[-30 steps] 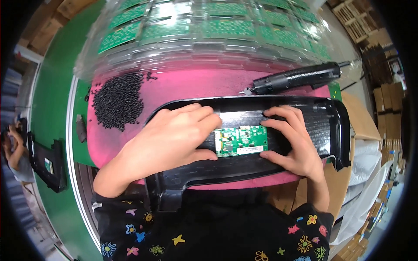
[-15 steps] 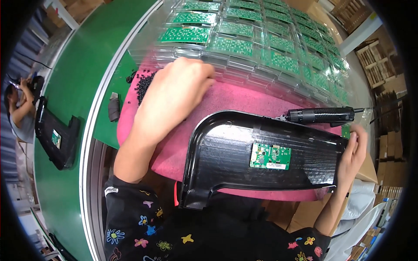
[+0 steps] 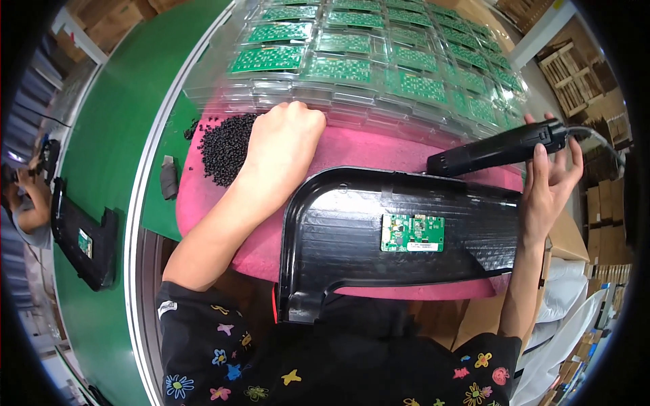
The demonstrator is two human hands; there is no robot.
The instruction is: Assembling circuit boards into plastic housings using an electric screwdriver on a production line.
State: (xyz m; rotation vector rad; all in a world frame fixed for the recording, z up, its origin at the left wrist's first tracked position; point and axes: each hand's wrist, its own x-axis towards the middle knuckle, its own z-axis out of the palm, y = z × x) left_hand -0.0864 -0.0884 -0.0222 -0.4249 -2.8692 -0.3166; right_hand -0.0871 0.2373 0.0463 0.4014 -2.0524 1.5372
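Right hand (image 3: 550, 188) now loosely curled around the black power screwdriver (image 3: 487, 149), untouched before.

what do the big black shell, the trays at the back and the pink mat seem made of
Black shell: probably moulded plastic, glossy, with bright reflections and a thin curved rim. Trays: likely thin clear plastic, shiny; pink shows through. Pink mat: matte, without glare, perhaps fabric or foam; the look leaves it open.

One head-worn fisheye view looks down and forward from close above the black shell (image 3: 338, 233).
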